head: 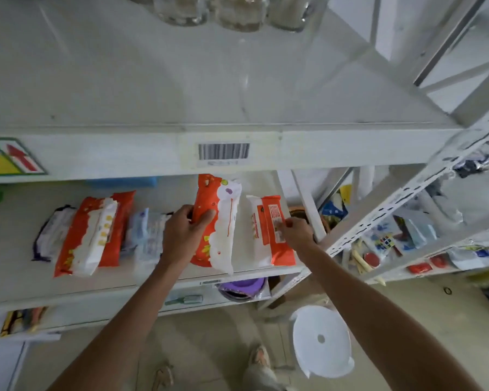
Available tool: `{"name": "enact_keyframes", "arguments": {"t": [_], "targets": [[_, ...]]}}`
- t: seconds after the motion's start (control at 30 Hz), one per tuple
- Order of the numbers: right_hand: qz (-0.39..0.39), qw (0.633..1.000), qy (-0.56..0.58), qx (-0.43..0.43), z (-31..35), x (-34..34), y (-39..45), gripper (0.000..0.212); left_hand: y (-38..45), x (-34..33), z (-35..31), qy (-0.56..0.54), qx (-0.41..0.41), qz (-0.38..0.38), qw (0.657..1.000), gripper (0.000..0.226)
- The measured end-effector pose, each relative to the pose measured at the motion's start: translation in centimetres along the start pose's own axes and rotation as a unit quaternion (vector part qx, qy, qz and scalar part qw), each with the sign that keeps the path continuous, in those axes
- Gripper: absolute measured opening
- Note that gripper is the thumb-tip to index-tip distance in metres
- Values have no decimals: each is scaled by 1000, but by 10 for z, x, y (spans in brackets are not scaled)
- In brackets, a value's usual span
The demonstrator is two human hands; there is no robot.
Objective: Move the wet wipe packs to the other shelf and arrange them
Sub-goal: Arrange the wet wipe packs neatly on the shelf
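Several wet wipe packs lie on a white shelf (20, 275) below the top board. My left hand (182, 235) grips an orange and white pack (219, 221) standing on its edge. My right hand (295, 231) pinches the side of a second orange and white pack (266, 230) at the shelf's right end. Further left lie another orange pack (93, 234), a pale blue pack (146, 238) and a purple and white pack (51, 232), all leaning against each other.
The upper shelf (181, 80) carries glass jars (237, 12) at its back. A slotted upright post (407, 198) stands right of my right hand. A neighbouring rack (435, 263) holds small toys. A white stool (321, 338) stands on the floor beside my feet.
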State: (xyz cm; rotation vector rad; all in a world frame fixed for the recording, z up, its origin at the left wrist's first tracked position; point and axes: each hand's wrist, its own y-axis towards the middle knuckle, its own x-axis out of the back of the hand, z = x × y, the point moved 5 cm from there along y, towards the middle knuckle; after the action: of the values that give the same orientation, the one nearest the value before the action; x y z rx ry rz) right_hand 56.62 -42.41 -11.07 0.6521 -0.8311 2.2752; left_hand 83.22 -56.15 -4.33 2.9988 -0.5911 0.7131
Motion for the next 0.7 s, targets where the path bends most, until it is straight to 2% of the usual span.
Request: {"name": "enact_keyframes", "arguments": {"t": [0.13,0.3,0.37,0.47,0.53,0.6,0.7], "targets": [[53,999,6,12,-7,4,12,35,-3,-59,-25,-27,58,5,998,41],[95,995,-5,25,-15,-8,9,30,2,-110,-21,-81,151,29,985,51],[119,993,10,3,-25,-18,16,30,8,-126,-8,-110,221,45,968,47],[114,992,61,0,-30,-14,19,28,11,-141,14,-162,324,79,929,44],[106,992,68,-11,-24,-8,10,31,11,-145,21,-141,319,101,932,45],[167,978,106,-71,-28,-16,8,41,12,-146,23,-122,291,104,943,47],[178,975,120,-53,-23,-17,4,42,14,-145,18,-93,240,112,960,47]]}}
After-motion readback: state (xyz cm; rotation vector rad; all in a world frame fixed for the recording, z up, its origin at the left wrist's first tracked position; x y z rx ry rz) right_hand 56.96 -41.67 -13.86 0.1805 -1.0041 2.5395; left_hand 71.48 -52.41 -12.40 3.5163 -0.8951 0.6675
